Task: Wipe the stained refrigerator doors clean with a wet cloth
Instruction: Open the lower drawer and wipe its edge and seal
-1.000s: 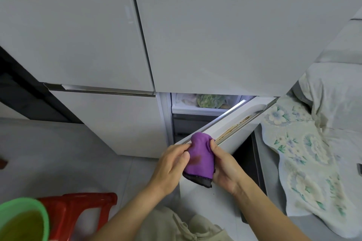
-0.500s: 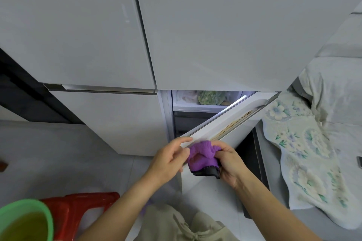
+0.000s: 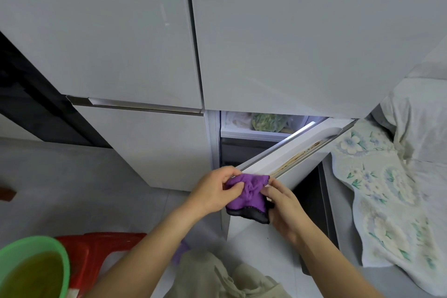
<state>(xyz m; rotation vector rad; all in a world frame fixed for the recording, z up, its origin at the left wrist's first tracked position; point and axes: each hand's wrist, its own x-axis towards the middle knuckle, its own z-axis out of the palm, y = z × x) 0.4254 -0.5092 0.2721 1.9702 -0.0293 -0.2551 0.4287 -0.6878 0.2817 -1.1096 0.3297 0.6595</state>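
Both hands hold the bunched purple cloth (image 3: pixel 246 192) at the near corner of the open lower right door (image 3: pixel 321 136). The left hand (image 3: pixel 210 192) pinches its upper fold and the right hand (image 3: pixel 286 210) curls round its right side. A brownish streak (image 3: pixel 300 153) runs along that door's top edge beyond the cloth, so the work is judged partly done, with this edge outstanding. The upper doors (image 3: pixel 290 31) show faint marks only. Floral bedding (image 3: pixel 387 189) lies just beside the door's far end, limiting swing. A green basin (image 3: pixel 31 266) and red stool (image 3: pixel 104 244) sit well apart on the left.
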